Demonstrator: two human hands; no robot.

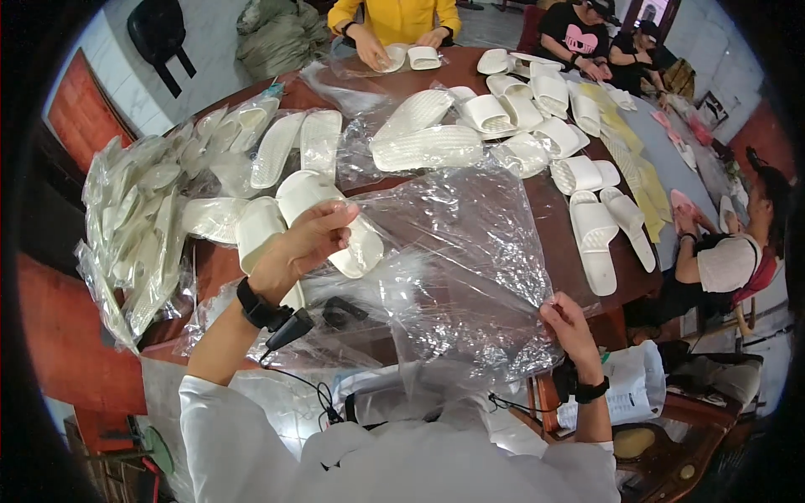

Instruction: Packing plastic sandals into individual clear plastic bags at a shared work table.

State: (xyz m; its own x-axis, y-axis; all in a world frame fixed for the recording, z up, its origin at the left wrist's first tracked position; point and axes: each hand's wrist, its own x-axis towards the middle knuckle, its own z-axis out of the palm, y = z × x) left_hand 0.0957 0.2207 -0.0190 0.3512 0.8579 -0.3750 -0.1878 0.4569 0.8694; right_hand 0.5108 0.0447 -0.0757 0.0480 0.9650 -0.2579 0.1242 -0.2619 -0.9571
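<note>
L hand (pixel 314 236) & R hand (pixel 568 325) pinching opp. edges of clear plastic bag (pixel 470 239) over desk (pixel 558 230), prob. bag-opening step; next move likely needs mouth parted for white slippers (pixel 303 193) by L hand.

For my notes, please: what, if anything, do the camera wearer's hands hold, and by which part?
A clear plastic bag. The right hand pinches its right edge; the left hand seems to pinch its upper left part.

Packing workshop: many white slippers (pixel 428 149), heap of bagged ones (pixel 138 239), co-workers (pixel 401 23).
</note>
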